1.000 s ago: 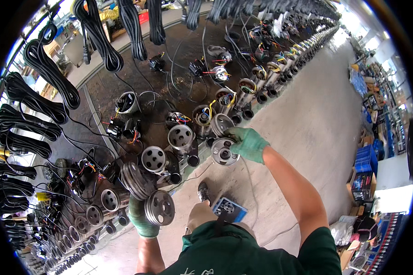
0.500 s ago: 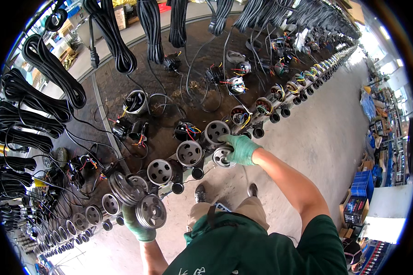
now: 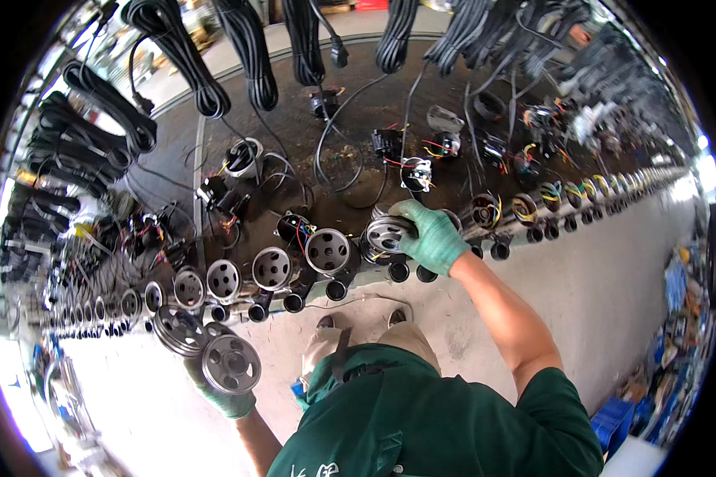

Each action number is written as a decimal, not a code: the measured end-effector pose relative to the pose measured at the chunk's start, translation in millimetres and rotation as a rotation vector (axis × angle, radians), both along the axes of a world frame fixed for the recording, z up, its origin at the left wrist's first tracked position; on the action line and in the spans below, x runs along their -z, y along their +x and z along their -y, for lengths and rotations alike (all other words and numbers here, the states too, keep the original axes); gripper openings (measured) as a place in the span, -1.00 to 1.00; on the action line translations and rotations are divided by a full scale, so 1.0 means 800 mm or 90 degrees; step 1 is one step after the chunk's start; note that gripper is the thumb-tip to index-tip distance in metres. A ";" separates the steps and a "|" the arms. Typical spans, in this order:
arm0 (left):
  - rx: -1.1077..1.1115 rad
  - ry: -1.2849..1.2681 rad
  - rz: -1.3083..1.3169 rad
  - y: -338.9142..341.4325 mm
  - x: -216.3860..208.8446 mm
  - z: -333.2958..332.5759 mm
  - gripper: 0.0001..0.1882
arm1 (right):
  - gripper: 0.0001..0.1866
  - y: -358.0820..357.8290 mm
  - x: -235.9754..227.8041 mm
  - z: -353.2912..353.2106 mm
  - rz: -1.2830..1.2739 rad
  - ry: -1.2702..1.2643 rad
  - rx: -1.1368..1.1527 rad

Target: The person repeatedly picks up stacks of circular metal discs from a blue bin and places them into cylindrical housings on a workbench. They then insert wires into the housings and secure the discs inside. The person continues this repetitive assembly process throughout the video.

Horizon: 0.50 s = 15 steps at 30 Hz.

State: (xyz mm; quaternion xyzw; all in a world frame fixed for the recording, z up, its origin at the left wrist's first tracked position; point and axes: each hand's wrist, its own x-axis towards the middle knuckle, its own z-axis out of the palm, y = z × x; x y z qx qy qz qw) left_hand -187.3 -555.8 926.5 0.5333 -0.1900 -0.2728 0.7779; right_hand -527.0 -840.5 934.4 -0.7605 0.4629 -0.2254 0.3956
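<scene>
My left hand [image 3: 227,399], in a green work glove, is closed under several grey slotted metal discs at the lower left. Of these, one round disc [image 3: 235,364] faces up, and a stack of similar discs [image 3: 179,330] sits beside it. The left fingers are mostly hidden beneath. My right hand [image 3: 437,238], gloved alike, grips another slotted disc [image 3: 386,232] by its right side, over a round housing in the row along the table edge. Whether that disc touches the housing cannot be told. Just left of it, a slotted disc [image 3: 327,250] sits on its housing.
Round housings with coloured wires [image 3: 485,211] continue along the edge to the right, black tube ends [image 3: 336,289] jutting below. Bundled black cables [image 3: 254,56] hang over the brown table [image 3: 452,191]. Small wired motor parts [image 3: 416,175] lie on it. Blue bins [image 3: 612,425] stand lower right.
My right hand has carried its disc up from below the row to over a housing. My left hand has moved left and away from the row with its discs. The view has turned.
</scene>
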 end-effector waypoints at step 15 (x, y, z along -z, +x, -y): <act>-0.124 0.038 0.010 -0.081 0.011 0.003 -0.63 | -0.64 -0.019 0.055 0.046 0.007 0.200 -0.095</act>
